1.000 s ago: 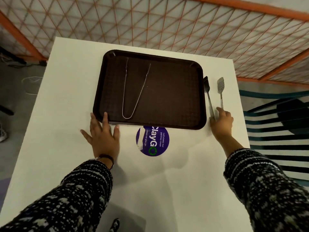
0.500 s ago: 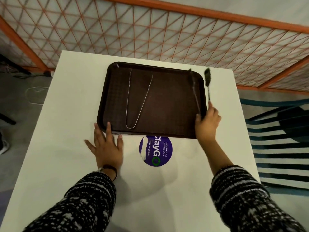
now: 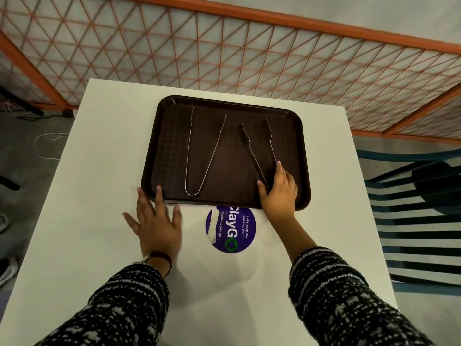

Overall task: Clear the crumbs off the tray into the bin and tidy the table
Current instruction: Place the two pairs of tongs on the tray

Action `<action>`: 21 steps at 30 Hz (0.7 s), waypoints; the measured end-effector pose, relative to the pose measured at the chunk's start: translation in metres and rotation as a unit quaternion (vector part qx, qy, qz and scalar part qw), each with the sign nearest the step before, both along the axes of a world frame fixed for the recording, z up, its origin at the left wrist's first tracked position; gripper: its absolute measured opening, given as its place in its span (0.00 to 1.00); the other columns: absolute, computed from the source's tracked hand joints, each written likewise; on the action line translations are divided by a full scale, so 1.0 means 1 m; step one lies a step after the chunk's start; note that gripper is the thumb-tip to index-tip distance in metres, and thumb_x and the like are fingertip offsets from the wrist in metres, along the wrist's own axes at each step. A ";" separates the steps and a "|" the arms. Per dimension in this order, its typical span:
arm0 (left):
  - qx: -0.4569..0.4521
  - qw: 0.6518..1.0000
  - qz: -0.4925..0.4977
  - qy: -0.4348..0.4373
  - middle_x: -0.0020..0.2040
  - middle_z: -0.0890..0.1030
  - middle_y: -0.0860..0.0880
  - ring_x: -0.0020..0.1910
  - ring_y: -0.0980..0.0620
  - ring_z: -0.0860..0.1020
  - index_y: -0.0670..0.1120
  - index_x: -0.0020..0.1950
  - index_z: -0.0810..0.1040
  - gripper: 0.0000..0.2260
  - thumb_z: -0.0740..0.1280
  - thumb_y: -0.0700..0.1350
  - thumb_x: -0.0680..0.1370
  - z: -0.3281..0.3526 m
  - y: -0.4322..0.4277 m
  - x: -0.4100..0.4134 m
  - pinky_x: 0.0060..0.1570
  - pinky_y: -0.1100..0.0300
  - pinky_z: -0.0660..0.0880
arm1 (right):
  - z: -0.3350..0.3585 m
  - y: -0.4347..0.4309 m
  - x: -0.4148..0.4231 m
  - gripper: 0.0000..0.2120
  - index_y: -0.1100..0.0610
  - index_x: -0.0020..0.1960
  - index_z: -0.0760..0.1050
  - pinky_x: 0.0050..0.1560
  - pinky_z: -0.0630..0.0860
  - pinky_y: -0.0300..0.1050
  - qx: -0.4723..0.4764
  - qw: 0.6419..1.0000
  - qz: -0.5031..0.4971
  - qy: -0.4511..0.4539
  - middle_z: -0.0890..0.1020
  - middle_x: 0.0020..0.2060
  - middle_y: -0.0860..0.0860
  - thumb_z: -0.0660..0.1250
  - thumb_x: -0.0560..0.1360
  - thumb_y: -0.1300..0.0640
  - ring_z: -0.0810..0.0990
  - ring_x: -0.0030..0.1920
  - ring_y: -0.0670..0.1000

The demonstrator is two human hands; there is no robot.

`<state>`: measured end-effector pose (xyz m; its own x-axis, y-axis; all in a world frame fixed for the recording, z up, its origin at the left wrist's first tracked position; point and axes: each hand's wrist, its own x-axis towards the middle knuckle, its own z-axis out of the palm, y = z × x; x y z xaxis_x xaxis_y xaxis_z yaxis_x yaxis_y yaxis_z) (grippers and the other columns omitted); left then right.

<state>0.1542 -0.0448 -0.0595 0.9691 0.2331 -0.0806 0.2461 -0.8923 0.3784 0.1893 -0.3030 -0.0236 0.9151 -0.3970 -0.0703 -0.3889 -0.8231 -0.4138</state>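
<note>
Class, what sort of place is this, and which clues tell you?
Probably a shared pantry or canteen: a brown cafeteria tray holding wire tongs, and a "keep our pantries clean" sticker on the table.

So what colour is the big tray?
The rectangular plastic tray is dark brown, clearest in the head view.
</note>
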 end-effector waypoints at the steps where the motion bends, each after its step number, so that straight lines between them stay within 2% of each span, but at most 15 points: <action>1: 0.000 1.000 0.000 0.001 0.77 0.49 0.40 0.74 0.42 0.56 0.52 0.76 0.51 0.28 0.51 0.57 0.77 0.000 0.000 0.000 0.71 0.38 0.42 | 0.000 -0.005 -0.001 0.33 0.56 0.76 0.51 0.74 0.51 0.55 0.002 1.000 0.010 -0.003 0.63 0.73 0.55 0.60 0.77 0.46 0.57 0.74 0.57; 4: 0.001 1.000 0.002 -0.002 0.77 0.50 0.40 0.74 0.42 0.56 0.52 0.76 0.52 0.28 0.51 0.57 0.77 0.002 -0.001 0.002 0.71 0.38 0.43 | -0.002 -0.017 -0.002 0.30 0.55 0.76 0.51 0.75 0.43 0.53 0.034 0.998 0.049 -0.010 0.60 0.75 0.53 0.57 0.79 0.49 0.52 0.76 0.54; 8: 0.005 1.000 0.002 -0.005 0.77 0.50 0.40 0.74 0.42 0.57 0.51 0.76 0.52 0.28 0.50 0.57 0.77 0.002 -0.001 0.003 0.71 0.37 0.44 | -0.007 -0.017 0.001 0.28 0.57 0.76 0.47 0.75 0.38 0.50 0.059 0.995 0.075 0.002 0.54 0.76 0.53 0.54 0.81 0.53 0.48 0.77 0.52; 13: 0.010 1.000 0.001 0.000 0.77 0.50 0.40 0.74 0.41 0.57 0.51 0.75 0.52 0.28 0.50 0.57 0.77 0.000 0.005 -0.001 0.71 0.37 0.44 | -0.011 0.007 0.002 0.29 0.62 0.76 0.44 0.74 0.37 0.49 0.039 0.998 0.046 0.033 0.52 0.76 0.56 0.53 0.81 0.53 0.47 0.77 0.53; 21: -0.001 1.000 0.002 0.004 0.77 0.49 0.41 0.75 0.43 0.55 0.52 0.75 0.52 0.27 0.50 0.56 0.77 0.001 0.001 -0.001 0.72 0.37 0.43 | -0.015 0.043 0.012 0.29 0.62 0.76 0.41 0.74 0.37 0.50 0.032 0.998 -0.032 0.047 0.49 0.77 0.57 0.50 0.81 0.52 0.45 0.77 0.54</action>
<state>0.1528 -0.0435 -0.0588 0.9677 0.2361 -0.0882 0.2518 -0.8910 0.3777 0.2015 -0.2599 -0.0384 0.8766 -0.4455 -0.1822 -0.4788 -0.7684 -0.4247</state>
